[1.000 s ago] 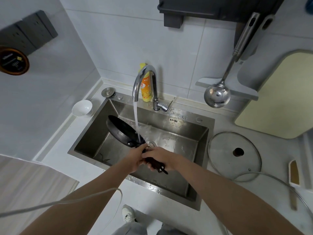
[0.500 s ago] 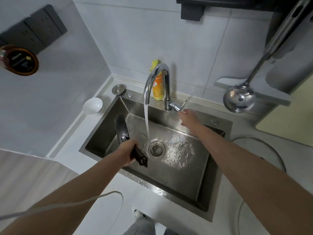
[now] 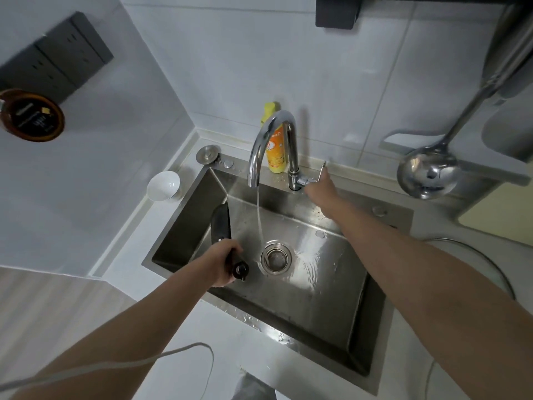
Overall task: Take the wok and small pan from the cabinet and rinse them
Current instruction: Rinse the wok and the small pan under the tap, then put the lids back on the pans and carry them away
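My left hand grips the black handle of the small dark pan, which stands on edge in the left part of the steel sink, seen edge-on. My right hand reaches to the back rim and rests on the lever of the chrome faucet. A thin stream of water falls from the spout to the drain strainer, to the right of the pan. No wok is in view.
A yellow dish-soap bottle stands behind the faucet. A white bowl and a metal sink plug sit at the left back corner. A steel ladle hangs at right, with a glass lid on the counter below. A white cable crosses in front.
My right hand left the pan handle and went to the faucet lever. The left hand turned the pan on edge, out of the stream, and the water flow has thinned.
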Available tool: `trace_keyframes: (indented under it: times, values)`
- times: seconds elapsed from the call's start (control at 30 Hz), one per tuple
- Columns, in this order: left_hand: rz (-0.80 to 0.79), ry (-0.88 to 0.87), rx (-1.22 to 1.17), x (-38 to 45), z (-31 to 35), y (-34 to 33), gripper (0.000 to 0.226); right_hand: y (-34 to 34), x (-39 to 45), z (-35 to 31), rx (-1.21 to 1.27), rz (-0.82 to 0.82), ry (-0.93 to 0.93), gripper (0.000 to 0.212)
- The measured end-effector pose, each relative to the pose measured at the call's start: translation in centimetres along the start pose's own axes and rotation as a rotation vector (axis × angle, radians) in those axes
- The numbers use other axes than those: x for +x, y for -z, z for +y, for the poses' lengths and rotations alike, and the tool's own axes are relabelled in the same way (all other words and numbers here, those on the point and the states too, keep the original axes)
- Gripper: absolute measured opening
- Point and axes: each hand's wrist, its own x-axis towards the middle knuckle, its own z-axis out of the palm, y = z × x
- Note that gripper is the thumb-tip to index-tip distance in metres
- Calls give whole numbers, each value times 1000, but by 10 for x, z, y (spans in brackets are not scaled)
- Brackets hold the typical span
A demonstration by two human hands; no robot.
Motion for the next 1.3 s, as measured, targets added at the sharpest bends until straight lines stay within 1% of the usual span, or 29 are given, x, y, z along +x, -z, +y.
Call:
trace_keyframes:
  times: [0.07,0.1,0.17,0.2,0.23,0.3,0.33,0.37,0.43,0.5,0.57,0.67,0.77,0.8,0.87,0.9,0.97,1.0,1.03,1.13,1.2,1.3]
  values:
    - [13,-1,7,1,-1,1,13,-2,69,41,-32,-35,9,115]
    - [22,-1,17,2,-3,0,17,2,71,43,-53,-23,10,115]
    - [46,-15,46,5,-6,0,21,1,30,30,-92,14,-9,113]
    - [55,-26,64,4,-7,-2,18,1,-20,3,-110,37,-16,109]
    - [70,-32,86,2,-9,-3,16,-2,-67,-20,-142,41,-24,96]
    - [88,-40,176,0,-15,-7,17,-6,-107,-17,-227,17,-42,55]
    - [89,-43,228,-1,-17,-8,19,-6,-126,-14,-290,-34,-66,42]
    - [86,-47,269,-1,-18,-8,23,-6,-137,-6,-348,-72,-82,40]
    - [80,-54,369,0,-23,-10,30,1,-159,10,-393,-66,-85,38]
    - [67,-69,419,1,-26,-12,29,12,-170,28,-342,-14,-108,36]
    - [21,-91,447,-5,-31,-21,27,33,-191,44,-273,70,-122,31]
    - [-13,-102,490,-6,-37,-29,29,70,-215,63,-212,251,-136,25]
    - [-73,-90,535,-15,-39,-38,38,117,-241,80,-364,499,-135,21]
    - [-89,-83,534,-19,-38,-43,37,135,-251,86,-405,598,-133,21]
    - [-125,-72,538,-27,-36,-50,24,171,-263,105,-509,740,-149,29]
    - [-141,-60,542,-32,-36,-54,16,186,-265,116,-575,753,-172,35]
    - [-186,-32,532,-40,-35,-60,5,206,-268,135,-631,699,-233,45]
    - [-224,-19,530,-43,-35,-64,5,211,-267,143,-616,665,-259,47]
    - [-254,-7,543,-45,-35,-67,9,216,-266,149,-609,642,-262,47]
    - [-303,33,579,-45,-35,-77,17,217,-256,159,-623,580,-200,39]
    - [-318,40,574,-45,-36,-84,17,216,-252,162,-610,584,-168,34]
    - [-310,51,542,-45,-39,-92,15,213,-248,160,-575,592,-154,34]
